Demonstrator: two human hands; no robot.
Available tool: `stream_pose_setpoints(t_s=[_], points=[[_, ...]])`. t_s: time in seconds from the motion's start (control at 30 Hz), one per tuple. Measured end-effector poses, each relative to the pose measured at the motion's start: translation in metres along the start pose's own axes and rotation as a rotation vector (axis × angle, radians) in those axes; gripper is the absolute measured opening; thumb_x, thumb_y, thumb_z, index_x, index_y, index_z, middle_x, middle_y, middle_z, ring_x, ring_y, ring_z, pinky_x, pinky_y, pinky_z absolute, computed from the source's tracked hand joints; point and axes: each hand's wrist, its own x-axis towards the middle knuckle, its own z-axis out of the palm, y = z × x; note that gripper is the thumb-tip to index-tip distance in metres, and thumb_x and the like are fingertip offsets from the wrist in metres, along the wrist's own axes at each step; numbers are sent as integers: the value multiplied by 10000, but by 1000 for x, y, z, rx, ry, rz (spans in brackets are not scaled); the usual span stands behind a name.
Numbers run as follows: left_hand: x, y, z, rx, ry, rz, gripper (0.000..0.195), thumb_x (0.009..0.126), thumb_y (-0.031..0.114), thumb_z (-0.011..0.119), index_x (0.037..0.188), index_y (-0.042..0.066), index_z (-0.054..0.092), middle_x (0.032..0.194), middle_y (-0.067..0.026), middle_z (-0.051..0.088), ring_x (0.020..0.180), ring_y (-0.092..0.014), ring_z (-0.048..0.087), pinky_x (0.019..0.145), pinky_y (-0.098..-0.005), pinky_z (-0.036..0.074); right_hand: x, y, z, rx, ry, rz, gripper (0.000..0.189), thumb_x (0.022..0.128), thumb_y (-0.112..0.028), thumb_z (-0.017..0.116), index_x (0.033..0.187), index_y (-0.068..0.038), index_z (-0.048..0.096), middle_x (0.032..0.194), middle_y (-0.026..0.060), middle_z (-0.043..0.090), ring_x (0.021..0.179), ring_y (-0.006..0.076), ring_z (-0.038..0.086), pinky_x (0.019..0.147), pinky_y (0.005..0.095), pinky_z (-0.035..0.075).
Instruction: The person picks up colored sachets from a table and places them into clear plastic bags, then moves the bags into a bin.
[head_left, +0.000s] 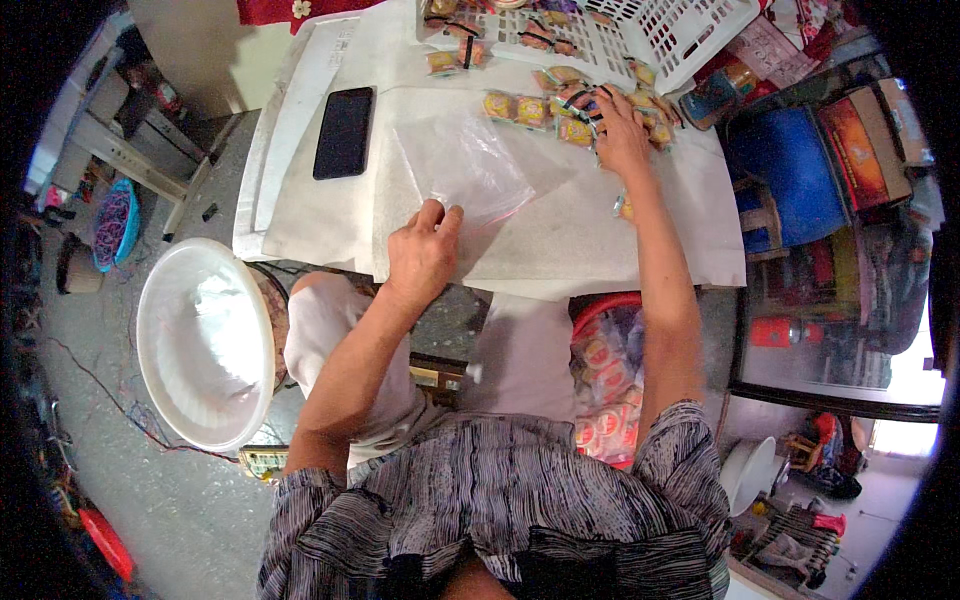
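My left hand (425, 251) pinches the near edge of a clear plastic bag (465, 161), which lies flat on the cloth-covered table (330, 217). Farther right, my right hand (621, 131) rests with bent fingers on a cluster of small wrapped packets (574, 129); whether it grips one cannot be told, as the fingers cover them. Two yellow packets (515, 109) lie side by side left of that hand. One more packet (624, 204) shows partly beside my right forearm.
A white perforated plastic basket (679, 41) with packets inside lies tipped at the table's far side. A black smartphone (343, 133) is on the cloth at left. Beside my leg stands a large white basin (157, 345). A red-rimmed container (607, 301) below the table edge holds bagged packets.
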Motion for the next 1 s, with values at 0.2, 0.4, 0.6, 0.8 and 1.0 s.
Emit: stream_pose_setpoints(t_s=[0.2,0.4,0.6,0.8,1.0], points=[[-1,-2,-2,-20,29,-24,308,735,34,609,1038,82,596,840,-87,532,653,-272,629,495,-384,509,6,-3,-14,44,-139,68,444,781,-66,608,1221,-67,545,1313,140,509,1183,364,496,983,442,431],[2,4,-3,-85,71,-27,268,774,32,609,1040,42,580,856,-110,550,665,-301,629,499,-400,512,-34,26,-29,438,111,327,340,838,-148,590,1159,-40,554,999,108,672,948,283,640,768,388,512],[-3,-1,0,-122,59,-82,270,797,33,618,1063,48,576,929,-141,582,691,-358,622,581,-432,521,-101,-19,-55,1725,16,684,306,891,-196,540,1128,-5,568,1030,107,658,877,217,636,660,297,495],[-4,3,1,-136,42,-47,253,801,37,606,1046,32,545,924,-150,563,710,-360,617,574,-437,511,-149,-45,-43,1738,-124,669,312,899,-166,560,1162,1,552,1062,130,655,862,173,634,626,277,491],[-10,-2,6,-121,34,-68,279,787,40,638,1056,42,566,939,-146,584,711,-364,627,602,-446,520,-151,-43,-39,1124,-206,584,288,884,-200,605,1080,10,626,923,98,680,791,155,644,600,283,497]])
